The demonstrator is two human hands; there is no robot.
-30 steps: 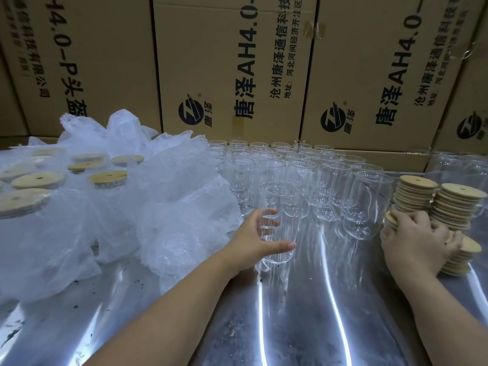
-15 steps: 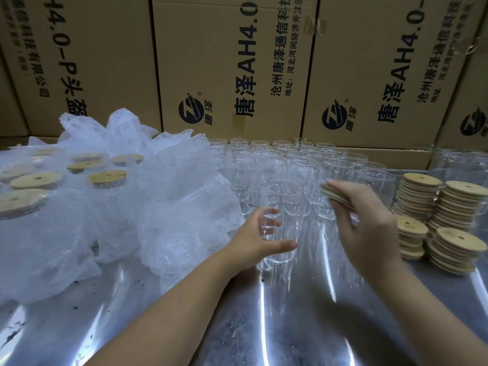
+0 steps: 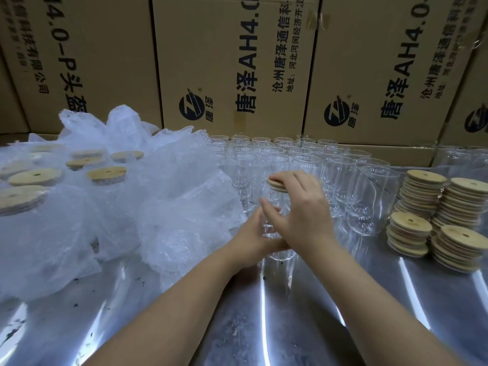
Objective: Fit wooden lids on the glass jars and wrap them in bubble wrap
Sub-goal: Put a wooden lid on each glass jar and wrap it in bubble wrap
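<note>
A clear glass jar (image 3: 274,233) stands on the metal table near the middle. My left hand (image 3: 250,235) grips its lower body from the left. My right hand (image 3: 298,207) lies over the jar's mouth, fingers laid flat on a round wooden lid (image 3: 274,184) that sits on the rim. Stacks of more wooden lids (image 3: 438,215) stand at the right. A heap of bubble wrap (image 3: 169,207) lies to the left of the jar, partly covering lidded, wrapped jars (image 3: 105,175).
Several rows of empty glass jars (image 3: 343,170) stand behind the held jar, up to a wall of printed cardboard boxes (image 3: 232,64). The shiny metal table (image 3: 264,326) stretches toward me under my forearms.
My right hand took a lid from the stacks at the right, carried it left and set it on the jar's mouth. My left hand kept its hold on the jar.
</note>
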